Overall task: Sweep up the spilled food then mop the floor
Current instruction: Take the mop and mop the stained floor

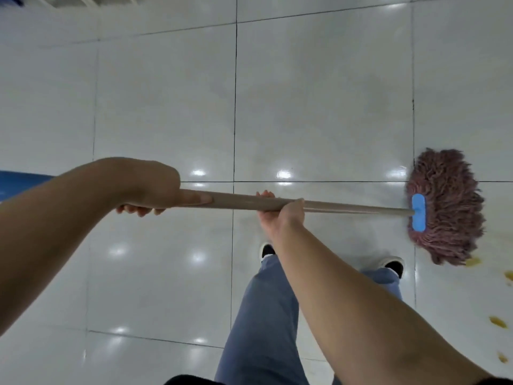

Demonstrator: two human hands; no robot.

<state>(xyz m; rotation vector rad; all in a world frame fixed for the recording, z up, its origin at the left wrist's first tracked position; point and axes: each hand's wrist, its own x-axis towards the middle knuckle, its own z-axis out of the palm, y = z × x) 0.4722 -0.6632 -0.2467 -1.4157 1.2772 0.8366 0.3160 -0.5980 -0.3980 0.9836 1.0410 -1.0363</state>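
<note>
Mop head (449,207) rests on the tiled floor (319,93), just beside yellow food scraps (498,322); both hands clench its handle (347,207), left hand (155,187) farther from the head, right hand (280,215) nearer, giving leverage for wiping.

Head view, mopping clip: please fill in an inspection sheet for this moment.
Surface: glossy white tiled floor, dark grout lines, light reflections.
Job's things: mop with reddish strands and blue clamp, head at the right; yellow food bits on the tiles near it.
Clutter: nothing seen.
Grips: left hand holds the handle's end; right hand holds it midway.
Cables: nothing seen.
Surroundings: blue object at left edge, unclear; person's legs and shoes below.
</note>
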